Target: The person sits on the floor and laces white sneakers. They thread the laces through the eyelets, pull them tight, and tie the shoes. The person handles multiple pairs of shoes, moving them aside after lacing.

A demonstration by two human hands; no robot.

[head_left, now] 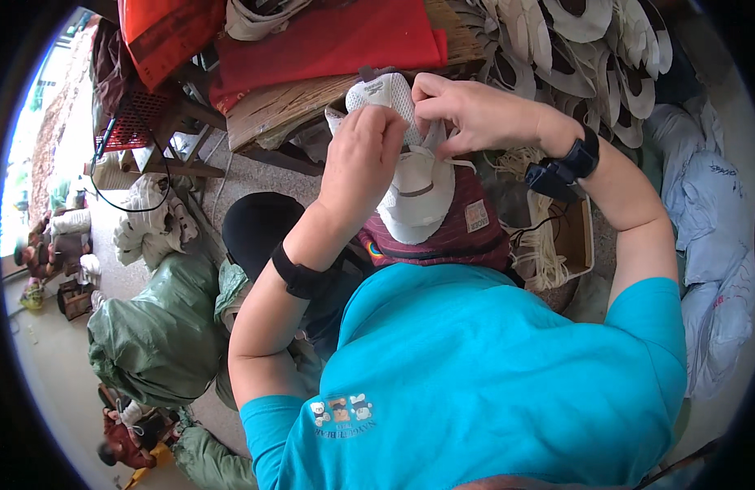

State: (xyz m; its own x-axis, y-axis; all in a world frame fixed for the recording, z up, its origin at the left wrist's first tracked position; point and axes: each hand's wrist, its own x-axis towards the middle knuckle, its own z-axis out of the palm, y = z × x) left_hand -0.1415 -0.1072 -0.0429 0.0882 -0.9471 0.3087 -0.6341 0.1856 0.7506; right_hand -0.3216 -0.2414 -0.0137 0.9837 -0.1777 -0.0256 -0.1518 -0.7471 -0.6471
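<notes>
The left hand's (363, 155) fingers are bunched and the right hand's (484, 114) curled at the white shoe (417, 192), upper centre; what is gripped cannot be told. Both forearms (263, 322) are angled inward from bent elbows.

1. You're sitting in a workshop, pretty clearly one for shoes: there's a white shoe (418, 188) right above your lap.
2. Check your upper right: a whole pile of curved, pale cut pieces (590, 41), way more than any home would have.
3. Your wooden bench (271, 114) looks rough and worn, with red cloth (328, 53) spread over it.
4. You've got a bundle of pale cords (542, 249) by your side, plus stuffed green sacks (161, 327) and pale sacks (708, 229) on the floor, very bulk-goods.
5. Off to your left, other people (133, 437) sit among more bundles.
</notes>
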